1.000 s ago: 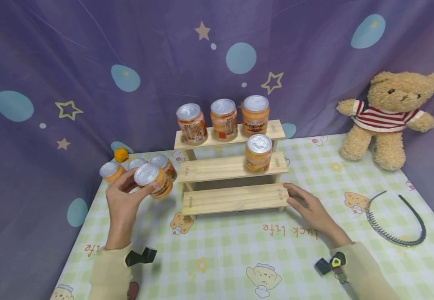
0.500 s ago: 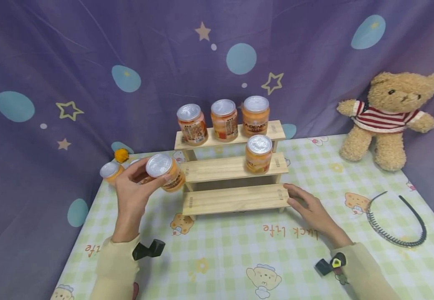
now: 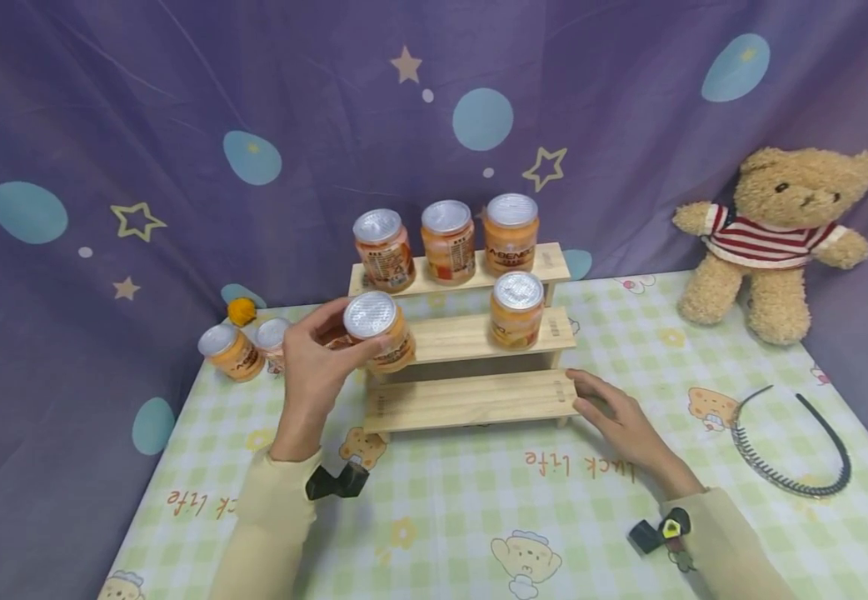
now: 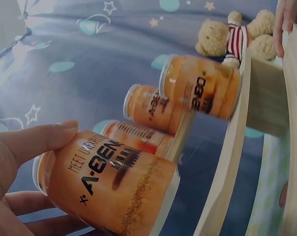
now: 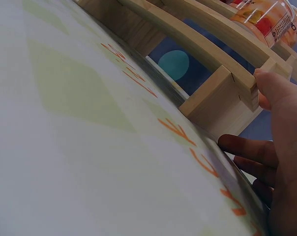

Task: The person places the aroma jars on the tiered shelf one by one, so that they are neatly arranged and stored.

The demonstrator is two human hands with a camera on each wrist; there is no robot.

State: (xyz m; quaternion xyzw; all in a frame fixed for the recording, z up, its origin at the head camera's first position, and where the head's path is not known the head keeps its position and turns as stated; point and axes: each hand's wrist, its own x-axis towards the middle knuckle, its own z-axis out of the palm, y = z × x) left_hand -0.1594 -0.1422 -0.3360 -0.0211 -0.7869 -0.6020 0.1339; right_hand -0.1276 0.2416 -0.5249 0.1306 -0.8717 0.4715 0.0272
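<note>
My left hand (image 3: 314, 358) grips an orange-labelled can (image 3: 380, 329) with a silver lid, thumb on the near side. In the head view this can overlaps the left end of the middle step of a three-step wooden rack (image 3: 471, 400). The left wrist view shows the held can (image 4: 109, 187) tilted, its label toward the camera. A similar can (image 3: 516, 312) stands at the middle step's right end. My right hand (image 3: 621, 421) touches the right end of the bottom step. In the right wrist view its thumb (image 5: 276, 88) lies against the step's corner, the other fingers loosely extended.
On the top step stand three cans (image 3: 447, 242). Two more, one a leaning can (image 3: 231, 352), are on the checked cloth at the left, near a small yellow object (image 3: 241, 312). A teddy bear (image 3: 779, 242) sits back right; a black headband (image 3: 794, 483) lies before it.
My left hand has carried the can rightward, from beside the other loose cans over to the middle step's left end. The right hand has stayed at the rack.
</note>
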